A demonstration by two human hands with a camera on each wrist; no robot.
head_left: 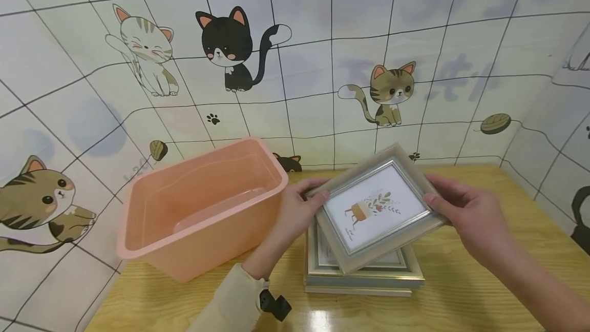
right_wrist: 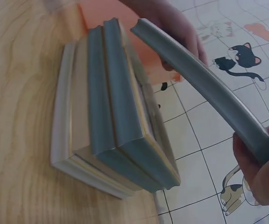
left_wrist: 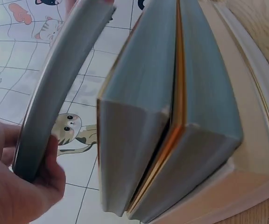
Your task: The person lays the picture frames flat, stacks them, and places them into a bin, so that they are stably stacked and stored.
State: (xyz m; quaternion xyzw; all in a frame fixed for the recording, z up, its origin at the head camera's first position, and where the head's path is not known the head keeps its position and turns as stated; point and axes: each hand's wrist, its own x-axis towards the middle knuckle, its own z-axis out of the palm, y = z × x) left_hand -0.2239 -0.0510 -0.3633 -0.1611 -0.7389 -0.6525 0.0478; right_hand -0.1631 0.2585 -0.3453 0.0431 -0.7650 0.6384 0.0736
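Observation:
A picture frame with a silver inner edge and a plant print is held tilted above a stack of frames. My left hand grips its left side, thumb on the front. At the opposite side, my right hand pinches the edge between thumb and fingers. In the left wrist view, the held frame appears edge-on, apart from the stack. Several blue-grey and cream frames make up that pile in the right wrist view.
An empty-looking pink plastic bin stands left of the stack on the wood-grain table. Behind rises a wall covered in cat-patterned paper. Part of a dark object shows at the right edge.

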